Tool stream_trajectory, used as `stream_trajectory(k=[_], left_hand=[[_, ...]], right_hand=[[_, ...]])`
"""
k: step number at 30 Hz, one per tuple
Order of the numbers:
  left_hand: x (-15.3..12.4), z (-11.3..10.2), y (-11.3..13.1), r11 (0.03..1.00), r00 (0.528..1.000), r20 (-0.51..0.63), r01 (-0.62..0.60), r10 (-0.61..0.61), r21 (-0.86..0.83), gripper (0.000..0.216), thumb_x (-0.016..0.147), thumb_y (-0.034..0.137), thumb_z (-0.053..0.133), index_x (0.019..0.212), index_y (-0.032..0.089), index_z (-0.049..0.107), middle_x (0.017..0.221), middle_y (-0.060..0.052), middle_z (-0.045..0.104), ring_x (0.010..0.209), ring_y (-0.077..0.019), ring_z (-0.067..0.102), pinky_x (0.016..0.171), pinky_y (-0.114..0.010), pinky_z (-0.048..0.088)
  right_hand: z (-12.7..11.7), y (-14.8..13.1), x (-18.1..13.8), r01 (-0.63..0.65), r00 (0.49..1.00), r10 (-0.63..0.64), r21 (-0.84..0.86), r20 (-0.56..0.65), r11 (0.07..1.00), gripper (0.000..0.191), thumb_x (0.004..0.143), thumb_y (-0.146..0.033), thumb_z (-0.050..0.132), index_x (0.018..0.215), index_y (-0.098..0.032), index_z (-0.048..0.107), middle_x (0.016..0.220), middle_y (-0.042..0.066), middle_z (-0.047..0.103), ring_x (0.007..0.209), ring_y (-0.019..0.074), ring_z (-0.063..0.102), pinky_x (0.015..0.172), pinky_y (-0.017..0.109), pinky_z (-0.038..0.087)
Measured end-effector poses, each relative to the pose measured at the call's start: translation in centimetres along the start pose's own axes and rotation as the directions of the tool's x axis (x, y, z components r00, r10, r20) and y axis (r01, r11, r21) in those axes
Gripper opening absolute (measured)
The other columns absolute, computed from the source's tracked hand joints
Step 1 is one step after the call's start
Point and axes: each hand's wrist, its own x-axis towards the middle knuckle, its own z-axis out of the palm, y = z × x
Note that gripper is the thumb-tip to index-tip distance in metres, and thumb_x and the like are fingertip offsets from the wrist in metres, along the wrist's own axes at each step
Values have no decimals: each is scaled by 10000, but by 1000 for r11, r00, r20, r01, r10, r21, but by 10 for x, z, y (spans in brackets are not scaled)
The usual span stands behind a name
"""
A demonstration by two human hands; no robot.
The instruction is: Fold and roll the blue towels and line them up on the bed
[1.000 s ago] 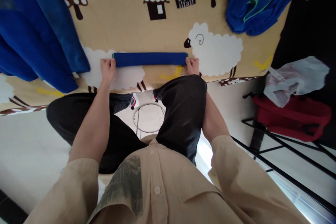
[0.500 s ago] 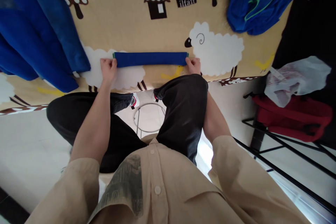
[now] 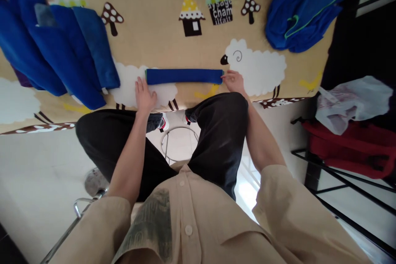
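Blue folded cloth (image 3: 185, 76) lies in a long strip on the sheep-printed tabletop (image 3: 154, 45), at twelve o'clock from the person (image 3: 173, 210). The left hand (image 3: 145, 98) is at its nine-o'clock end, fingers outstretched and gripping nothing. At the three-o'clock end, the right hand (image 3: 234, 81) has its fingers nearly together against the edge; whether they pinch it I cannot tell. Blue garments (image 3: 55, 49) are heaped at nine o'clock from the strip, a crumpled blue garment (image 3: 305, 10) at two.
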Motion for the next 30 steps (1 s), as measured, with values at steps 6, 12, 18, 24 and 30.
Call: stream_trajectory(k=[6,12,18,24,30], left_hand=[[-26,28,18,492,852,294,497,-433,-715,144,873,198,693,1006,160,655,1056,-137,713,1010,-245,741,1053,-437,560],[-2,48,41,-74,778,406,425,-480,-902,53,951,160,669,906,182,652,991,-77,719,1097,-178,711,1036,-292,565],[24,52,44,-224,766,410,344,-495,-912,133,932,259,759,1035,200,697,1193,-99,737,1215,-210,680,1077,-325,555],[34,54,51,-154,743,305,267,-596,-951,253,864,163,800,1077,220,675,1230,-67,738,1165,-201,704,1011,-339,577],[27,22,65,-44,866,189,191,-463,-981,207,877,169,797,1027,222,665,1241,-62,722,1197,-205,684,1050,-385,563]], right_hand=[[-55,-13,55,111,974,-99,-48,206,993,428,817,-186,762,1242,-138,746,1245,148,740,1156,305,713,1075,482,566],[-34,-67,86,268,875,-131,-243,465,932,594,633,-123,895,1208,-171,758,1207,123,757,1131,306,725,1045,444,590],[-5,-91,82,289,809,-10,-384,587,877,656,668,-53,815,1310,-149,729,1240,149,751,1128,290,737,976,346,606],[-7,-87,88,288,770,64,-435,635,853,491,632,-119,874,1118,-173,817,982,115,785,916,272,767,780,319,631],[-4,-107,70,255,761,134,-482,635,838,295,638,-147,886,927,-187,838,850,114,768,811,291,767,694,351,623]])
